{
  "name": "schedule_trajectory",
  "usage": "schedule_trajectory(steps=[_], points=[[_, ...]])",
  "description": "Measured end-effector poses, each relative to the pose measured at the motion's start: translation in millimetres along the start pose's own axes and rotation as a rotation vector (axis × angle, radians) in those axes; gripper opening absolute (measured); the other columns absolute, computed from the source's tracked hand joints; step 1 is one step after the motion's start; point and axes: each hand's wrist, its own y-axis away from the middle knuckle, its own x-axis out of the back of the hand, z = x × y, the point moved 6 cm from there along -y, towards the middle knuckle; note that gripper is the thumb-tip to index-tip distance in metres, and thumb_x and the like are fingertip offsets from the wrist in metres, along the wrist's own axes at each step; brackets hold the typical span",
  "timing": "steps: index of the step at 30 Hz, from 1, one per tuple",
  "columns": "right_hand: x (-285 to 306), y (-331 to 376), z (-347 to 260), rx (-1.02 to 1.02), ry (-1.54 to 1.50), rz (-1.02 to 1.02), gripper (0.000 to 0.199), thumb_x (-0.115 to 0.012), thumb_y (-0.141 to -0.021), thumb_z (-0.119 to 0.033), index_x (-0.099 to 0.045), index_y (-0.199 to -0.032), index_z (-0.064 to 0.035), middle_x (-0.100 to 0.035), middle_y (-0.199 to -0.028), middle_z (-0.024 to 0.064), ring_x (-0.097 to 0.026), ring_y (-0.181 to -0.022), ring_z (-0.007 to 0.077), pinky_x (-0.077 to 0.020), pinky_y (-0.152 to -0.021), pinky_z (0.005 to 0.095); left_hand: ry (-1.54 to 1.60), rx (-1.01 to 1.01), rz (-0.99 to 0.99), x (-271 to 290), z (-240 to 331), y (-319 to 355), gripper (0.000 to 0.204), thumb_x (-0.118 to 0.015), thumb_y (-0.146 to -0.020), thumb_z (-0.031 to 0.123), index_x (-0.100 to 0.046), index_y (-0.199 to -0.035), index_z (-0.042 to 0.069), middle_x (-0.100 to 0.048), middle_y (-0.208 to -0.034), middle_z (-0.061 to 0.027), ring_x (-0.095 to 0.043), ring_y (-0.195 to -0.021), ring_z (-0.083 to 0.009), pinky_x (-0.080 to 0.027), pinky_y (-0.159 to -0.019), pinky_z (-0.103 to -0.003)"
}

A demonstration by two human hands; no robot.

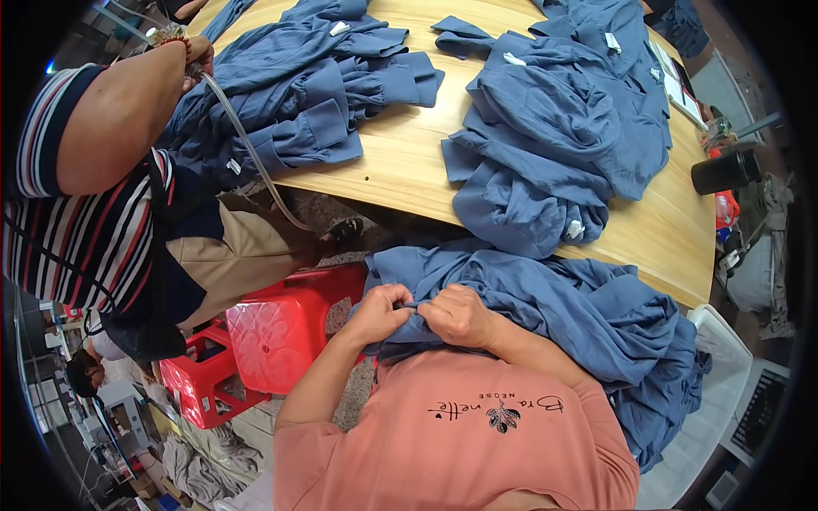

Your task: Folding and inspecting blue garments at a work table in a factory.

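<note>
**Caught Midway, by All Appearances**

Pinching a small bit of crumpled blue-grey cloth (pixel 545 289) between bare left hand (pixel 381 315) and bare right hand (pixel 461 315), fingers narrowed and close together, on the near side of a pale wooden table (pixel 400 170). Judged unfinished while so held. Bunched at right beside a whitish plastic bin (pixel 726 358). Backed by a far-left pile (pixel 298 94) and a far-right pile (pixel 554 119) of matching blue-grey garments; impossible to tell whether done or waiting.

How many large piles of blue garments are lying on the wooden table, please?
2: the left pile, beside the co-worker, and the right pile, nearer the black bottle. More may be hidden beyond the picture's top. I exclude the blue cloth in front of the table.
</note>
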Motion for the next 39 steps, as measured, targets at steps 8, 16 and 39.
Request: schedule_trajectory(steps=[8, 16, 39], points=[[-1.5, 0.7, 0.0, 0.017, -0.002, -0.003, 0.018, -0.063, -0.066, -0.009, -0.060, -0.084, -0.0068, -0.045, -0.063, 0.0004, -0.048, -0.054, 0.0161, -0.0351, -0.050, 0.0297, 0.310, 0.063, -0.005, -4.2, 2.7, -2.4, 0.008, -0.059, -0.070, -0.002, -0.059, -0.076, 0.003, -0.054, -0.069, 0.0057, -0.047, -0.067, -0.0031, -0.039, -0.061, -0.019], [3.1, 5.2, -8.1, 0.099, 0.005, 0.027, 0.018, -0.063, -0.064, -0.006, -0.058, -0.081, -0.0035, -0.055, -0.071, 0.0043, -0.050, -0.054, 0.0179, -0.0382, -0.049, 0.0300, 0.262, 0.158, -0.103, -14.5, 0.6, -6.2, 0.004, -0.059, -0.078, 0.004, -0.061, -0.077, 0.001, -0.055, -0.070, 0.0050, -0.046, -0.064, -0.0024, -0.037, -0.055, -0.020], [-22.5, 20.7, 21.9, -0.389, -0.138, -0.021, 0.010, -0.053, -0.077, -0.003, -0.052, -0.087, -0.0051, -0.058, -0.082, 0.0115, -0.061, -0.068, 0.0322, -0.0470, -0.050, 0.0416, -0.111, -0.281, 0.427, -15.5, 16.3, 16.9, 0.007, -0.064, -0.078, 0.002, -0.065, -0.084, -0.001, -0.065, -0.072, -0.0078, -0.059, -0.066, -0.0099, -0.046, -0.060, -0.025]])
